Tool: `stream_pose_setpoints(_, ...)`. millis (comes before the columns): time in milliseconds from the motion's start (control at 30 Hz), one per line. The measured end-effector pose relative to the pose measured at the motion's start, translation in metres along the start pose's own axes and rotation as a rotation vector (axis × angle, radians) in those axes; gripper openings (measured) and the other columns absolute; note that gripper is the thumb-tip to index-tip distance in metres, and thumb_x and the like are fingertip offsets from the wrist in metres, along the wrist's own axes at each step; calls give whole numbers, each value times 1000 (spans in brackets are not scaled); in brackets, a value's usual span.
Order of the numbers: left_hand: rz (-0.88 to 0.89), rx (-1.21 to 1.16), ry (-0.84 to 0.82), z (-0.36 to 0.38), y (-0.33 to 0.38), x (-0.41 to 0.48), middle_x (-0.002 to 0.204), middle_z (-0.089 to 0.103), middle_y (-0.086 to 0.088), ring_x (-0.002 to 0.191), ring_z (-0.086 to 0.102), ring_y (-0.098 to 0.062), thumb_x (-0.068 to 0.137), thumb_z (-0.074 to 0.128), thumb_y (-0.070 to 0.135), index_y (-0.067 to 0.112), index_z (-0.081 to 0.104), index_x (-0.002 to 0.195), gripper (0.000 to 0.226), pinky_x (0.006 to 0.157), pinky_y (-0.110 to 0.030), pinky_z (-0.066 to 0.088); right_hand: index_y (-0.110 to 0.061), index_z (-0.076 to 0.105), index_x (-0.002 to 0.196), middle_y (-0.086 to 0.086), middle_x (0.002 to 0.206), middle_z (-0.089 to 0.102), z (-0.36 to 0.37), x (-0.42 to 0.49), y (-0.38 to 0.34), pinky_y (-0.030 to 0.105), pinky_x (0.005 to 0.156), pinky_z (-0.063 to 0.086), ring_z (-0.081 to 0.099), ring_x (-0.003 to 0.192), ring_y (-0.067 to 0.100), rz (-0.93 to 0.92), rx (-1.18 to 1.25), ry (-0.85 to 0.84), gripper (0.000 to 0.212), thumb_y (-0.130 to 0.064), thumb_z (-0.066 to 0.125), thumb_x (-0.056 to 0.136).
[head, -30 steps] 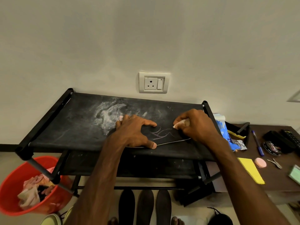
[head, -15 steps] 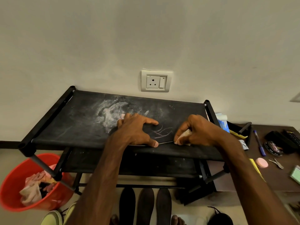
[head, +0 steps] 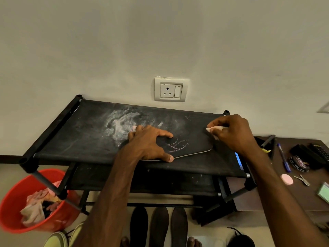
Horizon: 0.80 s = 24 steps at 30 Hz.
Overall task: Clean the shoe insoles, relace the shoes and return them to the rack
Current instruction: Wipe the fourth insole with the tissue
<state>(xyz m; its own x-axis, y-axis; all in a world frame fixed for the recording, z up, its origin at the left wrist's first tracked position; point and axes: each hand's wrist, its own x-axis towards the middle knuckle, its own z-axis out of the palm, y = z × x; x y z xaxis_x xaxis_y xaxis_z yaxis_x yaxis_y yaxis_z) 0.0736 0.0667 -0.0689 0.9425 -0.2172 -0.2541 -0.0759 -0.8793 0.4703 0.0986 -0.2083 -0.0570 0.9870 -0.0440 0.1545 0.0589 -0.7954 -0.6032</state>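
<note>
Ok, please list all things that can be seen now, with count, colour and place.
insole: 1, black, pink stitching, rack top
cloth: 1, pale, right hand
rack: 1, black, by wall
powder smear: 1, white, rack top
socket: 1, white, wall
bucket: 1, red, floor left
rags: several, pale, in bucket
soles: 3, dark, floor under rack
shoes: 2, yellow-green, floor left
table: 1, brown, right
pen: 1, blue, table
tin: 1, black, table
disc: 1, pink, table
left hand: 1, presses insole
right hand: 1, pinches cloth

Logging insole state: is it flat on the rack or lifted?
Flat: the insole lies on the rack top, left hand pressing it down.
</note>
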Motion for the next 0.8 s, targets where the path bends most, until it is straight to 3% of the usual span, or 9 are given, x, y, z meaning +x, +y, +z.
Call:
stream_pose_setpoints(100, -3, 3, 5, 0, 1, -1, 154, 40, 5, 142, 26, -30, 62, 85, 64, 61, 49, 136, 82, 111, -49, 23, -25, 81, 88, -7, 75, 74, 11, -2, -7, 27, 76, 58, 71, 75, 11, 3, -24, -99, 14, -12, 77, 88)
stream_pose_setpoints(267, -7, 0, 7, 0, 2, -2, 154, 40, 5, 141, 26, -29, 62, 86, 64, 61, 49, 135, 82, 108, -47, 24, -26, 83, 91, -1, 96, 77, 26, -2, -18, 33, 89, 58, 69, 89, 13, 12, -138, -178, 18, -10, 75, 90)
stream_pose_setpoints(367, -16, -6, 21, 0, 1, -2, 152, 41, 6, 140, 27, -28, 60, 87, 63, 61, 50, 134, 83, 107, -47, 25, -24, 83, 90, -3, 88, 77, 25, -9, -26, 32, 84, 61, 70, 79, 10, -41, -207, -286, 19, -6, 76, 88)
stream_pose_setpoints(467, -18, -8, 17, 1, 1, -2, 152, 42, 6, 140, 27, -28, 61, 87, 63, 61, 50, 135, 83, 107, -46, 24, -24, 83, 87, -8, 75, 76, 19, -18, -36, 21, 70, 61, 71, 66, 5, -105, -147, -437, 20, -4, 79, 85)
stream_pose_setpoints(533, -17, -6, 15, 1, 2, -2, 152, 42, 5, 139, 27, -28, 61, 87, 63, 61, 50, 135, 83, 107, -47, 24, -26, 82, 86, -10, 77, 76, 17, -17, -35, 20, 69, 60, 72, 68, 4, -71, -101, -396, 18, -8, 81, 85)
stream_pose_setpoints(667, -14, -17, 23, 0, 1, -2, 150, 43, 5, 140, 27, -28, 61, 87, 63, 61, 51, 134, 82, 109, -48, 24, -22, 81, 89, -5, 80, 74, 24, -11, -29, 31, 80, 63, 71, 76, 10, 67, -87, -191, 17, -7, 75, 89)
stream_pose_setpoints(800, -10, -10, 23, 0, 1, -3, 150, 43, 5, 139, 28, -28, 62, 86, 62, 59, 50, 135, 82, 109, -48, 24, -19, 81, 94, -4, 92, 75, 31, -22, -43, 23, 77, 60, 68, 81, 9, -29, -193, -331, 17, -4, 73, 88)
